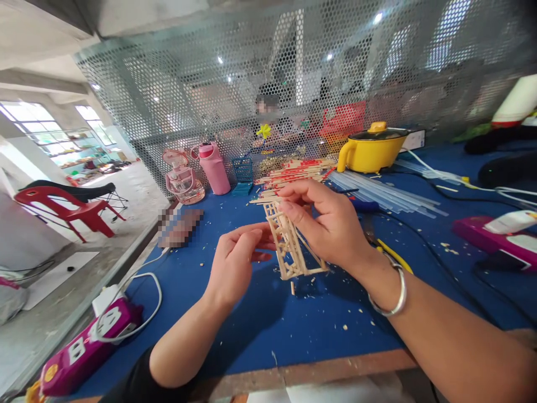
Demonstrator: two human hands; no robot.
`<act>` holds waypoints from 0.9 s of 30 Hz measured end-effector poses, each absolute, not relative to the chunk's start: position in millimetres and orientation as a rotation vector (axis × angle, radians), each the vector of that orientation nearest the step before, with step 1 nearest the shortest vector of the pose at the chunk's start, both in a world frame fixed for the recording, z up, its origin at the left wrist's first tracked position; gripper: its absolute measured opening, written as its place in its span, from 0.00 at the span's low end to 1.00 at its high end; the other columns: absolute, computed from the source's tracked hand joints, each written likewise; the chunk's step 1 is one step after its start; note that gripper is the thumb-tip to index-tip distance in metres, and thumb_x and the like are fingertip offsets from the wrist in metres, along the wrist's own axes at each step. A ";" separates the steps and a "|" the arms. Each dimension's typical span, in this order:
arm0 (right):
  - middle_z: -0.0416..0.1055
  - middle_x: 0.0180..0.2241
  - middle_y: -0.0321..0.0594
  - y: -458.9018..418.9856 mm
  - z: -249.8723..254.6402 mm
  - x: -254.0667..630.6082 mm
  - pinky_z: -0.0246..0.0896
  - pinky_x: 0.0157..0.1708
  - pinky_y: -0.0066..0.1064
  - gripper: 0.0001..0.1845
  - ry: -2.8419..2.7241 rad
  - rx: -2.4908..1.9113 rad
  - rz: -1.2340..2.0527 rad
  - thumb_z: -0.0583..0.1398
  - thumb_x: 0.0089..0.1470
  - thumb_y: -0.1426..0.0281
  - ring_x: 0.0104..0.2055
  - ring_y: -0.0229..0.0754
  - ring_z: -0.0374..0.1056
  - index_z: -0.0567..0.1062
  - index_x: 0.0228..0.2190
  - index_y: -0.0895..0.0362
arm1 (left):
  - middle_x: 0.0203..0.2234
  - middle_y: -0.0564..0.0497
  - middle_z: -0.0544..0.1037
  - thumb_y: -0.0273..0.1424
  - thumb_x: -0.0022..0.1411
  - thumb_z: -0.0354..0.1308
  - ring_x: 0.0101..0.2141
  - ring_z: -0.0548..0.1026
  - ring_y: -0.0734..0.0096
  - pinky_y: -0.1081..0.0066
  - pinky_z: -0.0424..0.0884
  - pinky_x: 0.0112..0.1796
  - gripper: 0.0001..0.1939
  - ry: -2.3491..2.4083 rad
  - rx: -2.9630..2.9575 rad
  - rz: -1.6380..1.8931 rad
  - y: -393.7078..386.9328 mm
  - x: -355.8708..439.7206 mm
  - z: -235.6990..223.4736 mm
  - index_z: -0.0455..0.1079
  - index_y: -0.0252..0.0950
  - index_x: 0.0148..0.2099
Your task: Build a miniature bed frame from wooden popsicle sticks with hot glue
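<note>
A small lattice frame of thin pale wooden sticks [287,252] is held tilted above the blue table. My right hand [329,224], with a silver bangle on its wrist, pinches the frame near its upper end between thumb and fingers. From the left side, my left hand [235,260] curls its fingers against and partly behind the lattice; their tips are hidden there. One short stick end [292,288] shows just below the frame. Beyond my hands lies a pile of loose sticks with red parts [293,174].
Clear glue sticks [381,193] and a yellow electric pot [375,151] are at the back right. Yellow-handled pliers [394,256] lie beside my right wrist. A pink bottle [215,170] and purple power strip [90,347] stand left. Wood scraps dot the blue tabletop [251,330].
</note>
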State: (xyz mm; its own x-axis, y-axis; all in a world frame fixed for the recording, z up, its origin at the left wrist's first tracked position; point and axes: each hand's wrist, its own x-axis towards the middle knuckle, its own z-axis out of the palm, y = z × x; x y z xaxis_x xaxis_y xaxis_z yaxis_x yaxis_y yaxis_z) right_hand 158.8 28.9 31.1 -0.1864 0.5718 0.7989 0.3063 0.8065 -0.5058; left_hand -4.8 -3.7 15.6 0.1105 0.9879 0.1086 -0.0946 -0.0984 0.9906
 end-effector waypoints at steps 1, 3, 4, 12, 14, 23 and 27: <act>0.74 0.34 0.35 28.9 31.0 159.1 0.67 0.35 0.26 0.06 -1.786 -0.674 0.270 0.58 0.58 0.71 0.35 0.35 0.70 0.71 0.39 0.55 | 0.35 0.43 0.81 0.34 0.61 0.50 0.35 0.77 0.64 0.71 0.70 0.32 0.18 1.047 1.267 1.258 -3.1 -5.2 15.4 0.75 0.29 0.45; 0.74 0.34 0.35 29.0 30.9 159.7 0.67 0.35 0.26 0.06 -1.782 -0.672 0.267 0.58 0.58 0.71 0.35 0.34 0.70 0.71 0.39 0.55 | 0.36 0.43 0.80 0.35 0.62 0.48 0.35 0.76 0.64 0.71 0.70 0.32 0.19 1.027 1.248 1.241 -1.8 -5.4 14.0 0.75 0.29 0.45; 0.74 0.34 0.35 29.1 30.9 159.9 0.67 0.36 0.26 0.06 -1.781 -0.673 0.267 0.57 0.58 0.71 0.35 0.34 0.70 0.71 0.39 0.56 | 0.36 0.43 0.80 0.36 0.63 0.48 0.37 0.76 0.64 0.70 0.70 0.34 0.19 0.968 1.239 1.217 -1.3 -4.9 12.7 0.75 0.30 0.45; 0.74 0.33 0.34 31.9 29.4 159.3 0.66 0.34 0.23 0.06 -1.767 -0.645 0.221 0.59 0.57 0.72 0.34 0.33 0.70 0.72 0.38 0.57 | 0.37 0.51 0.78 0.26 0.50 0.64 0.43 0.74 0.68 0.67 0.68 0.47 0.34 0.812 1.262 1.604 -3.5 5.9 3.1 0.58 0.42 0.59; 0.74 0.33 0.34 32.3 29.0 159.4 0.66 0.34 0.23 0.06 -1.765 -0.634 0.222 0.59 0.57 0.73 0.34 0.33 0.70 0.72 0.39 0.57 | 0.34 0.52 0.79 0.27 0.50 0.66 0.42 0.75 0.69 0.67 0.69 0.46 0.40 0.876 1.289 1.620 -5.9 7.7 4.2 0.54 0.43 0.62; 0.74 0.34 0.34 32.9 28.6 159.3 0.68 0.35 0.25 0.07 -1.776 -0.619 0.231 0.58 0.57 0.72 0.35 0.34 0.71 0.72 0.39 0.56 | 0.27 0.55 0.78 0.27 0.47 0.68 0.32 0.77 0.73 0.72 0.73 0.37 0.44 0.944 1.235 1.590 -9.4 11.5 10.3 0.51 0.39 0.63; 0.74 0.33 0.35 32.1 29.1 158.8 0.67 0.34 0.23 0.07 -1.779 -0.615 0.237 0.58 0.57 0.73 0.35 0.33 0.71 0.72 0.39 0.57 | 0.25 0.55 0.78 0.26 0.46 0.68 0.30 0.77 0.75 0.75 0.72 0.36 0.44 0.946 1.191 1.577 -9.4 12.2 12.3 0.52 0.38 0.63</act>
